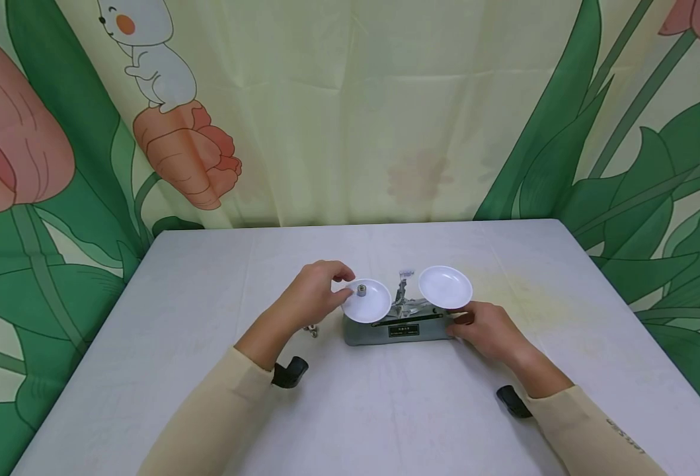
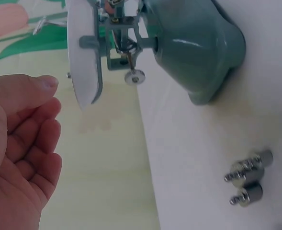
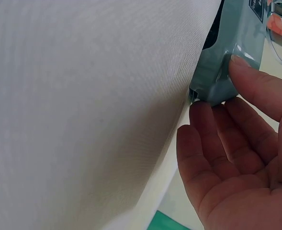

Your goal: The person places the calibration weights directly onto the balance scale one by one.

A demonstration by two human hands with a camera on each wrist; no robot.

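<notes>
Left hand [image 1: 316, 294] hovering by a pan [image 1: 370, 311], thumb and fingers apart, 1 weight [image 1: 361, 290] standing on it, right hand [image 1: 485, 328] gripping the scale [image 1: 363, 336] on the table [image 1: 397, 410], 3 other weights [image 2: 252, 193] standing nearby

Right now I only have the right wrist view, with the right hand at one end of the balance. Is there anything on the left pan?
Observer: Yes, the head view shows one small metal weight standing on the left pan.
Operator: Is the left hand touching that pan?
Observer: No, in the left wrist view the left hand is beside it, with a gap between thumb and pan.
Operator: Are there any more weights out?
Observer: Yes, the left wrist view shows three metal weights grouped on the table, apart from the balance.
</notes>
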